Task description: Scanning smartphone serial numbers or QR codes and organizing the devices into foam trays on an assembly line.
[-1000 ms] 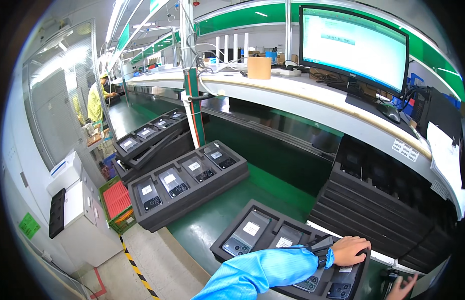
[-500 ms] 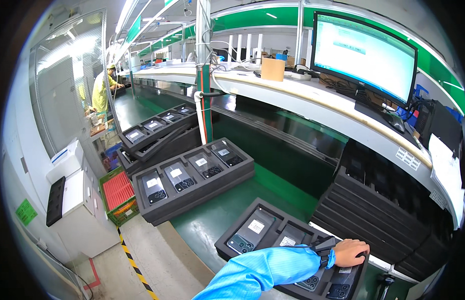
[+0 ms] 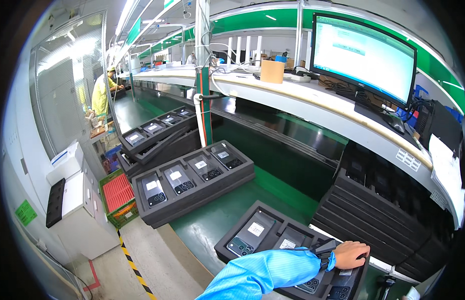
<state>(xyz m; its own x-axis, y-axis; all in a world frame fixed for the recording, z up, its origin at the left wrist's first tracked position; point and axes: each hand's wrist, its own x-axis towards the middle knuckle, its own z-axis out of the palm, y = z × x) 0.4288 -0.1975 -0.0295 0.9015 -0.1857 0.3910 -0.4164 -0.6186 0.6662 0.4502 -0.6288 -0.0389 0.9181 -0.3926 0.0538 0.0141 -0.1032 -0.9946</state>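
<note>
My left arm, in a blue sleeve with a black device strapped at the wrist, reaches across a black foam tray (image 3: 256, 206). My left hand (image 3: 350, 255) is bent over the tray's right end, fingers curled at its rim. In the tray's compartments lie smartphones, camera ends toward me; one phone (image 3: 251, 235) with a white label shows fully at the left. Beside it another phone (image 3: 291, 239) is partly covered by my sleeve, and two more show only in part below my forearm. My right hand is not in view.
Ahead to the left stands a stack of foam trays (image 3: 192, 192) with phones, another stack (image 3: 157, 132) behind it. Several black trays (image 3: 367, 215) are piled at right under a bench with a monitor (image 3: 362, 57). A green crate (image 3: 117, 197) stands left; a person (image 3: 100, 95) in yellow works far off.
My left hand and the tray stay nearly in place. A small pale thing has come into view at the lower right edge; I cannot make out what it is.
</note>
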